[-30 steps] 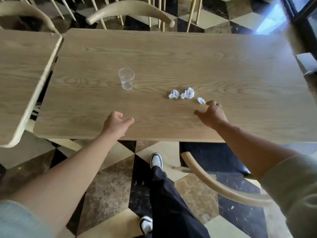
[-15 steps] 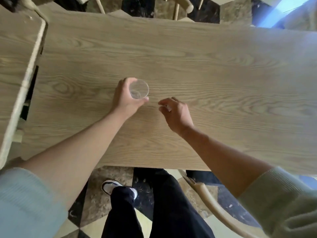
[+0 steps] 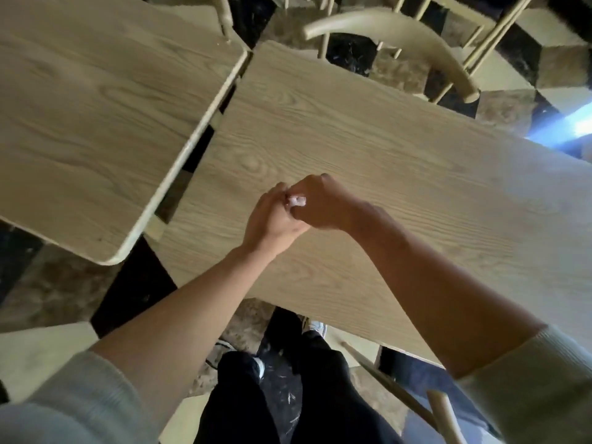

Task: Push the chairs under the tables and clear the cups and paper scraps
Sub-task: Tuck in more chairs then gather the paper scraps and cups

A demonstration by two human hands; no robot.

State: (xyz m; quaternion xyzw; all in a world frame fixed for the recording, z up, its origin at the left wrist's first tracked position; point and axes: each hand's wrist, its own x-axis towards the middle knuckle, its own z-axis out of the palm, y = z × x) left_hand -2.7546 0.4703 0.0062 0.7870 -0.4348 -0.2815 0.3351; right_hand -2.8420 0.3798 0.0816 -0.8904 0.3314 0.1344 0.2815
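Observation:
My left hand [image 3: 270, 217] and my right hand [image 3: 323, 203] meet over the middle of the long wooden table [image 3: 400, 174]. A white paper scrap [image 3: 296, 201] shows between them, pinched in the right hand's fingers. The left hand's fingers are curled around the clear cup, which the two hands hide almost entirely. No other scraps lie on the tabletop. A pale wooden chair [image 3: 407, 33] stands at the table's far side, its curved back clear of the edge. Another chair [image 3: 403, 395] stands beside my legs at the near edge.
A second wooden table [image 3: 96, 123] sits to the left, separated by a narrow gap. The floor has dark and pale marble tiles. My legs and shoes [image 3: 315, 326] are at the table's near edge. Bright light falls at the far right.
The right hand has gathered the scraps from the table and moved left to join the left hand, which took hold of the cup. The view has swung and tilted.

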